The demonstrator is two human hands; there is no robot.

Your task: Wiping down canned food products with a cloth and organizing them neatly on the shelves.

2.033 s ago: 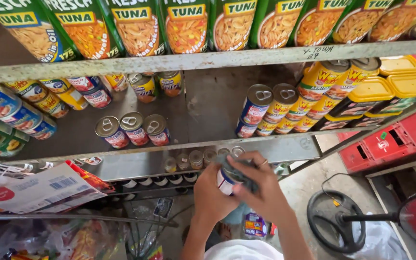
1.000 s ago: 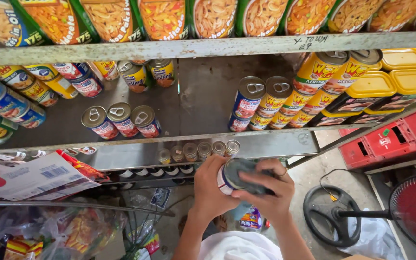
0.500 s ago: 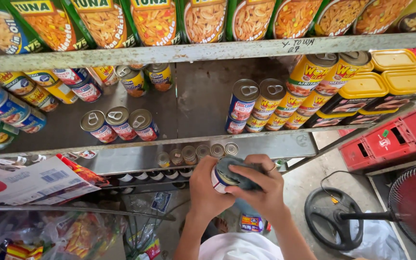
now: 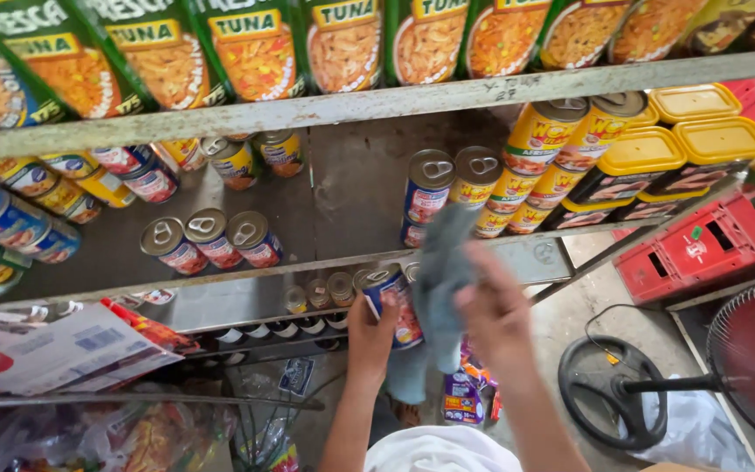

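1. Far left, the middle shelf (image 4: 246,273) carries three cans with red labels (image 4: 211,238) lying on their sides, pull-tab ends facing out. They sit in a neat row, untouched by either hand.

2. Next comes the left hand (image 4: 372,330), closed around a can (image 4: 392,301) with a blue and red label. The can is held in the air just in front of the shelf edge, near a row of small cans (image 4: 318,292) on the tier below.

3. The can is tilted: its long axis runs from lower right to upper left, with the metal top end pointing up and left, toward the shelf (the bottom end is hidden behind the cloth).

4. Just right of it, the right hand (image 4: 493,316) is blurred, gripping a grey-blue cloth (image 4: 441,278) that hangs against the can's right side.

5. As I judge it, the wiping of this can is under way, not finished: the cloth is on it and the can is not yet back on any shelf. The open gap on the middle shelf looks a likely spot for it.

6. Further right stand yellow cans (image 4: 542,149), and a fan base (image 4: 609,398) on the floor.
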